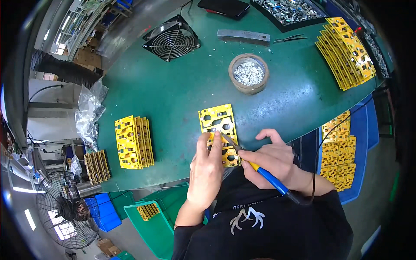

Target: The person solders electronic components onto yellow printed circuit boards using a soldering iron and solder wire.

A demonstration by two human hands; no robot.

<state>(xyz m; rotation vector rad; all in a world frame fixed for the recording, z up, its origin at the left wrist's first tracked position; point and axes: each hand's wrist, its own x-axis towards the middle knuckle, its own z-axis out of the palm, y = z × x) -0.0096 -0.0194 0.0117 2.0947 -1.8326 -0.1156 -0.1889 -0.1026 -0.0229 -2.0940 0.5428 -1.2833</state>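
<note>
The yellow board [221, 121] lies under 2 fingertips of the left hand [206, 172].

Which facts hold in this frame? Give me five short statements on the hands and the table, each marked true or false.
1. The right hand grips a soldering iron. True.
2. The left hand also holds the soldering iron. False: it touches a yellow board.
3. A round pot and a square fan stand on the green table. True.
4. The pot is left of the fan. False: it is to the right.
5. The blue bin at the right holds yellow boards. True.
</note>
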